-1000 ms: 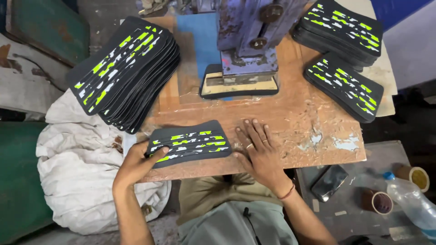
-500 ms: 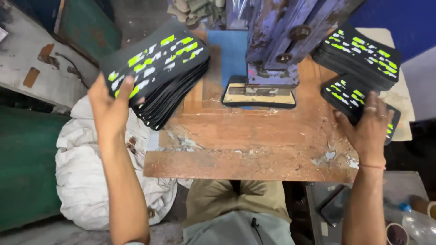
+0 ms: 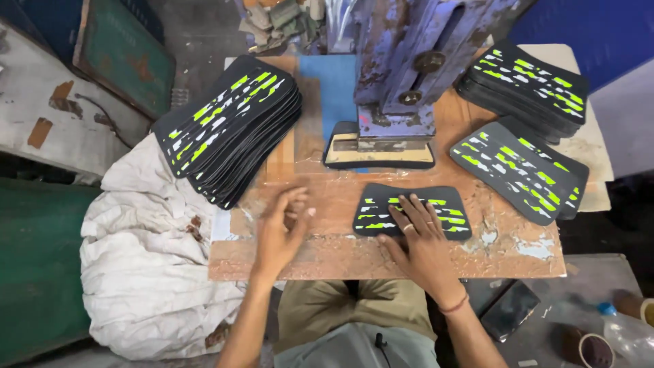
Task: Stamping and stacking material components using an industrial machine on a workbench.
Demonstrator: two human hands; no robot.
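A black piece with green and white marks (image 3: 436, 202) lies flat on the worn wooden table (image 3: 327, 252), in front of the press. My right hand (image 3: 417, 238) rests on it with fingers spread, pressing it down. My left hand (image 3: 281, 228) hovers over bare wood to the left, fingers loosely apart, holding nothing. A leaning stack of like pieces (image 3: 228, 129) sits at the left. Two more stacks stand at the right, one near (image 3: 524, 170) and one far (image 3: 528, 85).
A blue-purple press machine (image 3: 402, 75) rises at the table's back centre, with a cream-topped black die plate (image 3: 378, 146) under it. A white cloth sack (image 3: 143, 252) lies left of the table. A phone (image 3: 511, 310), cup (image 3: 589, 349) and bottle (image 3: 630, 334) sit low right.
My left hand left the left stack and came back over the table. My right hand brought one piece from the right stack and laid it in front of the press.
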